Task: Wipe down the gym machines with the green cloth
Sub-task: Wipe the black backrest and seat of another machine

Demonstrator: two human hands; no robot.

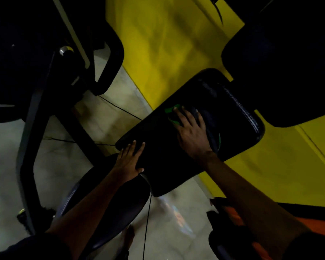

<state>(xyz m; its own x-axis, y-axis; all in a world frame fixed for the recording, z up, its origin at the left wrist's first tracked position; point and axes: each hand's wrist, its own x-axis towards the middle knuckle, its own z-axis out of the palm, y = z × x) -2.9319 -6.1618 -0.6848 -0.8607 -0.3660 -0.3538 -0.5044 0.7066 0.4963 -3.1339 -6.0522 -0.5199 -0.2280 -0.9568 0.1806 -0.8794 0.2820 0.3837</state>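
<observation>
Presently we find the small green cloth (172, 110) lying flat on the black padded vinyl seat pad (163, 171) of a gym machine, toward the pad's far half. Our right hand (192, 132) covers most of it, with fingers spread and straight, pressing down; nothing is pinched. Green shows only past the fingertips and as 1 thin edge toward the pad's right side. Our left hand (130, 159) rests flat on the pad's left edge, fingers straight, thumb against the near rim, holding nothing.

We judge the cloth light, limp and prone to bunching, so broad palm pressure suits it better than a 2-finger pinch. We judge the pad smooth, slightly yielding and possibly free to shift, which would explain the bracing hand at its left edge. Lighting is poor, and we cannot tell how the pad is mounted.
</observation>
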